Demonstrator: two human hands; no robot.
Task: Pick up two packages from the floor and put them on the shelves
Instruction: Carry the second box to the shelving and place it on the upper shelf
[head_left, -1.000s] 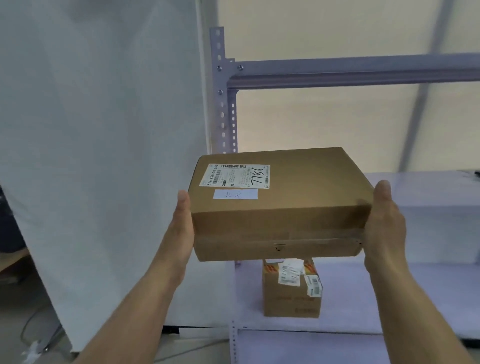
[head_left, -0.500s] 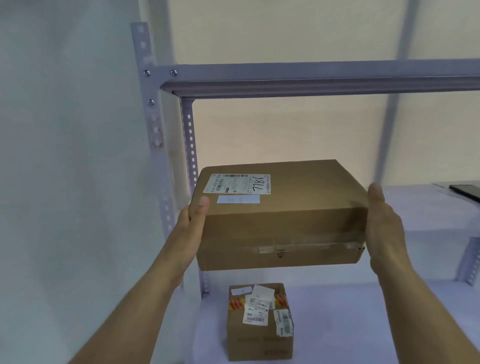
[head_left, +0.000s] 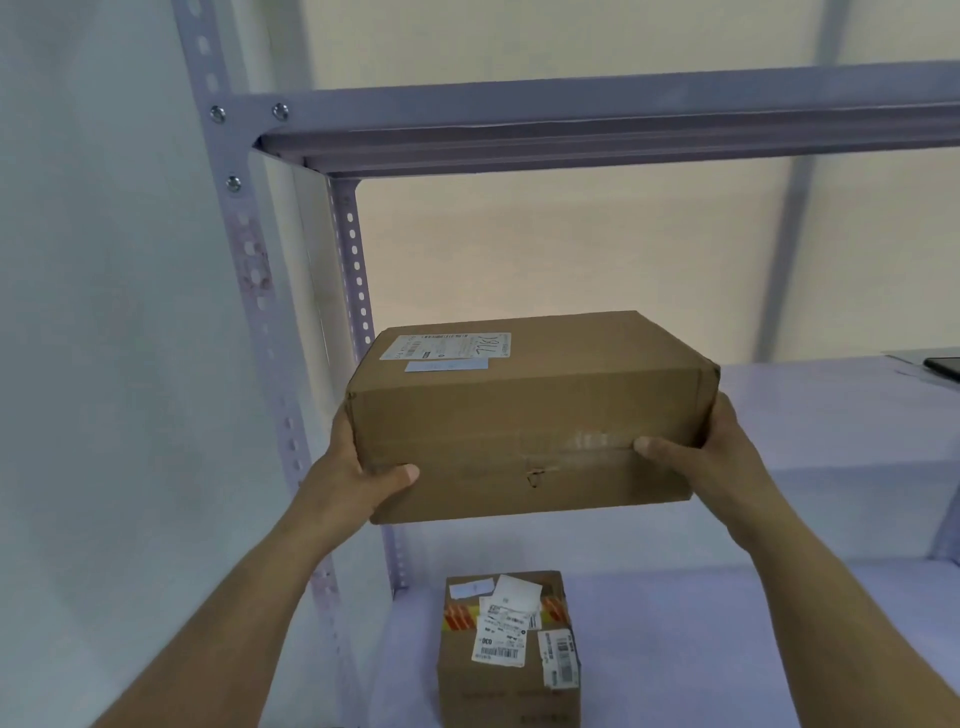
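Note:
A wide brown cardboard package (head_left: 524, 415) with a white shipping label on top is held in the air in front of the metal shelf unit. My left hand (head_left: 358, 467) grips its left end, thumb on the front face. My right hand (head_left: 711, 452) grips its right end, thumb on the taped seam. The package hovers at the height of the middle shelf (head_left: 831, 410), in front of its left part. A smaller brown package (head_left: 509, 654) covered with several labels stands on the lower shelf (head_left: 701, 649), directly below.
A perforated grey upright (head_left: 249, 291) of the rack stands left of the package, with a second one (head_left: 353, 270) behind it. An upper shelf beam (head_left: 623, 124) runs overhead. A dark flat object (head_left: 943, 366) lies at the right edge of the middle shelf. A white sheet hangs on the left.
Both hands have pushed the package forward and up toward the middle shelf. My thumbs have shifted from the top edges onto the front face. The rack now looks closer.

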